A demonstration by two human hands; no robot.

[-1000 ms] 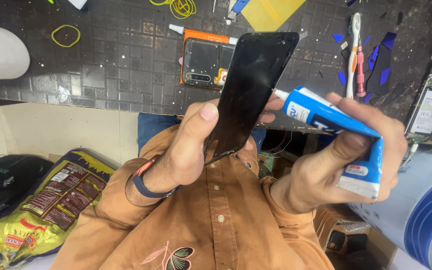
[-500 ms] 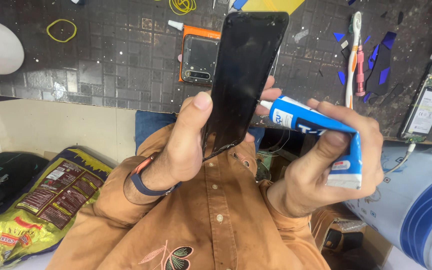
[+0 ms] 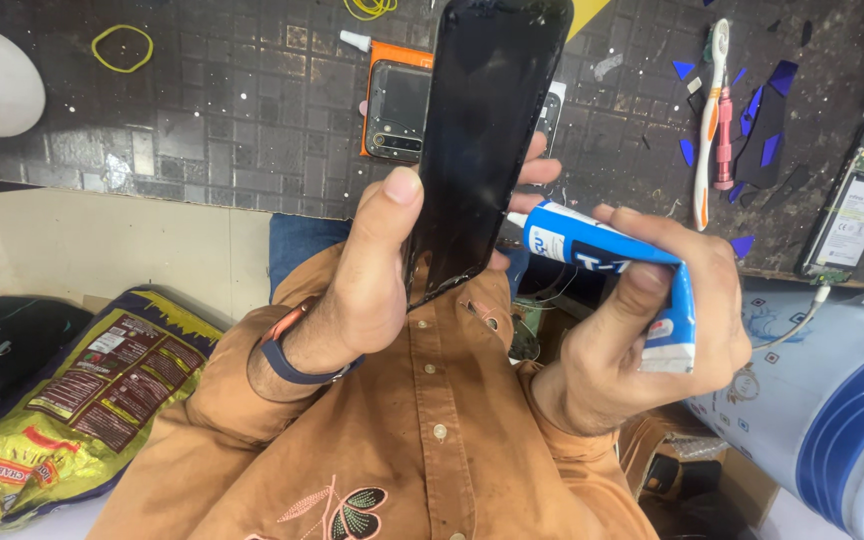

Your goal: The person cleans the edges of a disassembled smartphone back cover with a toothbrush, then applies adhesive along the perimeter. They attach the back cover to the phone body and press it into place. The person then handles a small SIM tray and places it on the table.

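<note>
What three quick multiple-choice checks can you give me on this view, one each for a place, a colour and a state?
1. Where is the nozzle of the glue tube?
A. At the edge of the black phone panel
B. Inside the orange case on the bench
C. Over the toothbrush

2. What colour is the tube?
A. Red and yellow
B. Blue and white
C. Green

3. How is the phone panel held?
A. Lying flat on the bench
B. Raised, gripped in the left hand
C. Pinched in the right hand

Answers:
1. A: the glue tube in the right hand points its tip at the side edge of the black phone panel.
2. B: its body is blue with a white end.
3. B: the left hand holds the panel up off the tiled bench, thumb on its face.
</note>
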